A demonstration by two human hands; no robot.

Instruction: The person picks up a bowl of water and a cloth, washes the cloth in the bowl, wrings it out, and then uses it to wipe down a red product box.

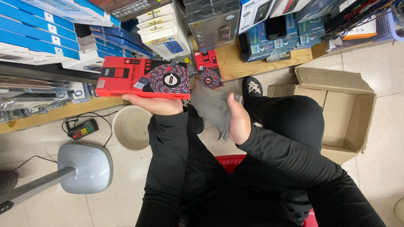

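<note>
My left hand (153,104) holds a flat red box (142,77) from underneath; the box pictures a coiled braided cable and lies level in front of a low wooden shelf (235,63). My right hand (237,120) grips a grey cloth (212,105), bunched just to the right of the red box. A second, smaller red cable box (208,67) leans on the shelf right behind the cloth. Both arms wear black sleeves, and I sit on a red stool (229,162).
Stacks of blue, white and grey product boxes (168,33) crowd the shelf. An open cardboard carton (336,109) stands on the tiled floor at right. A beige basin (131,127), a power strip (83,129) and a grey fan base (85,167) sit at left.
</note>
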